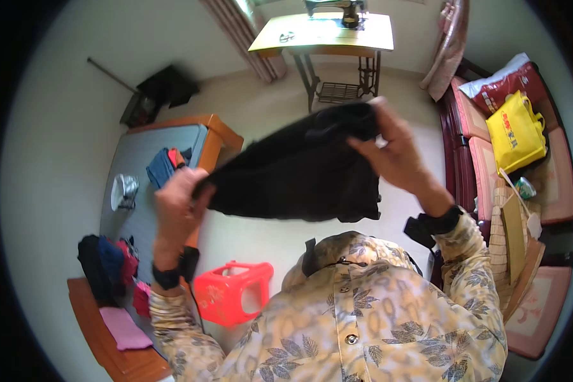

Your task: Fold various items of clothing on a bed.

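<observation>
A black cloth garment (296, 167) hangs stretched between my two hands in front of me, above the pale floor. My left hand (181, 196) grips its narrow left end, fingers closed on the fabric. At the upper right corner, my right hand (394, 145) pinches the cloth between thumb and fingers. The right side is higher than the left, so the upper edge slopes. The cloth is slightly blurred, and what kind of garment it is cannot be made out. Both wrists wear black straps.
To the left is a wooden bed (212, 129) with folded jeans (160, 168) and piled clothes (107, 262). A red plastic stool (215, 298) stands near my left side. Ahead is a treadle sewing machine table (324, 38). A yellow bag (515, 136) lies on the cushioned sofa (480, 167) at right.
</observation>
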Tool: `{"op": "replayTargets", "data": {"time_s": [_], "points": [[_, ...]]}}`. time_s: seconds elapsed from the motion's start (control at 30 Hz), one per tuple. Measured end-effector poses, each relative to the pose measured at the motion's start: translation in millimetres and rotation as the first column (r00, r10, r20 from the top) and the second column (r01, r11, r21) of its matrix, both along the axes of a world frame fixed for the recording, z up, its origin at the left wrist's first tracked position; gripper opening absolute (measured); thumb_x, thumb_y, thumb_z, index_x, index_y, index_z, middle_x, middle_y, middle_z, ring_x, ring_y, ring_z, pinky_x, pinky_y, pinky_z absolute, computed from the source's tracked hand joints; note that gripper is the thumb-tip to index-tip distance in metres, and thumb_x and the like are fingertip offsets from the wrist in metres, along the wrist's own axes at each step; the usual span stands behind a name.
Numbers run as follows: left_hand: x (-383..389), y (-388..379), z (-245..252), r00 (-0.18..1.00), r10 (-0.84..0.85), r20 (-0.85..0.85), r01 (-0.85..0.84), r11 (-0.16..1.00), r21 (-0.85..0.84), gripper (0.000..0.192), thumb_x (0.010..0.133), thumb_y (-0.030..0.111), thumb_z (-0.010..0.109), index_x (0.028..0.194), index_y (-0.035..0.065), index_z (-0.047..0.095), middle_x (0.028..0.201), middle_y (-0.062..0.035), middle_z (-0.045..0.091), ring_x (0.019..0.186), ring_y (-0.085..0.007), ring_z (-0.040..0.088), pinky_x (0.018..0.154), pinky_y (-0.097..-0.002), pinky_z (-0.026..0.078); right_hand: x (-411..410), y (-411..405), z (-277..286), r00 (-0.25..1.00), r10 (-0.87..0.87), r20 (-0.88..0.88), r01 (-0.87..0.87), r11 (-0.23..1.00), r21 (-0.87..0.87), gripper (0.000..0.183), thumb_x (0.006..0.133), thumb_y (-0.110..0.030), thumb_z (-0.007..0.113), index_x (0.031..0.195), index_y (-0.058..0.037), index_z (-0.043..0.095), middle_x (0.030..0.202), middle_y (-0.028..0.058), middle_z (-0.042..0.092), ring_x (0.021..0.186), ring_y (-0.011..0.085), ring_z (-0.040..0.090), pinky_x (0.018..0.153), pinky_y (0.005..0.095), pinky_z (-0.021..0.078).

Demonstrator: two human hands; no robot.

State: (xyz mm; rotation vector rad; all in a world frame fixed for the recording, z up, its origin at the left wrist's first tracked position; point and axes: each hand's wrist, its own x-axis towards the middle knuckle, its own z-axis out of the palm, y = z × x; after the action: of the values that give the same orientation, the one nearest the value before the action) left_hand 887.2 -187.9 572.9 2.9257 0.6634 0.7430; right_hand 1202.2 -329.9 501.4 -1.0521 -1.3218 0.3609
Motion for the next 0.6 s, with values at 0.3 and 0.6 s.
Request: {"op": "replayTargets", "data": {"time_s": [0.3,0.6], "points": [[-12.9,11.5,-87.4,0.895,0.200,0.398,0.076,0.811,-0.580,0.023,0.080,0.000,0.075,0.096,0.0027,0.059,0.086,0.0011,0.061,0.076,-0.0059,0.056,0.066,-0.0217,0.046,15.6,0.1,-40.2,0.986,-0.080,0.143,0.103,0.982,-0.158,0.026,0.086,-0.003,0.061,0.108,0.0038,0.049,0.083,0.0134,0.060,0.073,0.0182,0.056,0.069,0.0309,0.0485],[-8.4,-5.8,-43.7,0.902,0.177,0.393,-0.004,0.915,-0.403,0.035,0.064,0.007,0.083,0.090,0.0055,0.059,0.077,-0.0053,0.062,0.070,-0.0175,0.061,0.066,-0.0289,0.049,27.6,-23.3,-39.0,0.996,-0.087,0.033,0.091,0.986,-0.138,0.028,0.084,-0.006,0.069,0.103,0.0028,0.050,0.079,0.0095,0.060,0.073,0.0115,0.057,0.065,0.0300,0.0493]]}}
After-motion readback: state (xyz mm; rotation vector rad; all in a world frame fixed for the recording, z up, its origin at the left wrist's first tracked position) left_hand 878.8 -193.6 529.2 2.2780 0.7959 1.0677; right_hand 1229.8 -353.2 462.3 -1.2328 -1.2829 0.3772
